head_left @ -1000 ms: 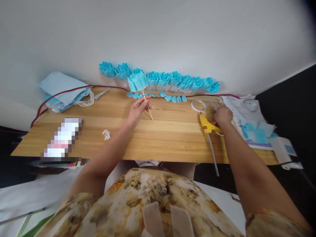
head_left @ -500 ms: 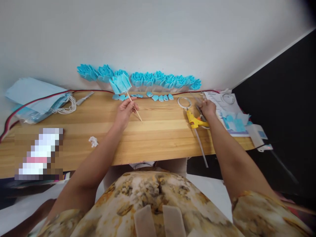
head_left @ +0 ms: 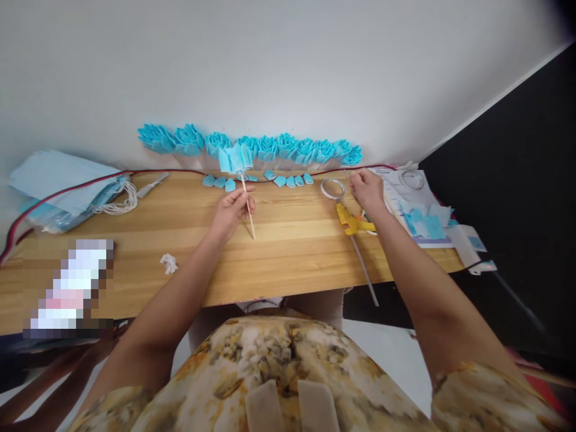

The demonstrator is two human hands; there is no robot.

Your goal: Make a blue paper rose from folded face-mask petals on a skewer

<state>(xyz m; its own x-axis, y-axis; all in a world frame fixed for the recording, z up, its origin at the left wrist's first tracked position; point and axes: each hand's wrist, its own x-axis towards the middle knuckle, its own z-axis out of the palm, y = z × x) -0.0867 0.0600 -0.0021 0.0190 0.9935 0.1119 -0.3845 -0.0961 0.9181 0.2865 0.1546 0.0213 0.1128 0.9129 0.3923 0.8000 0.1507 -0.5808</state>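
My left hand (head_left: 234,211) pinches a thin wooden stick (head_left: 249,216), tilted over the table. On the stick's top end sits a light blue flower (head_left: 236,158) with several folded petals. My right hand (head_left: 368,191) is closed at the far right of the table, beside the paper sheets; whatever its fingers hold is hidden. Just left of the wrist lies a yellow glue gun (head_left: 348,221), with a long glue stick (head_left: 364,270) running from its back past the table's edge. A ring-shaped roll (head_left: 333,189) lies by the nozzle.
Finished blue flowers (head_left: 285,146) line the wall, with small blue folded pieces (head_left: 294,180) before them. Blue sheets in a bag (head_left: 67,186) and white cords (head_left: 119,198) lie left. White scraps (head_left: 168,263), papers (head_left: 396,180) and a power strip (head_left: 470,246) are also on the table (head_left: 279,264).
My left hand has turned the flower stick more upright and shifted it slightly right. My right hand has moved up and left, away from the glue gun's handle.
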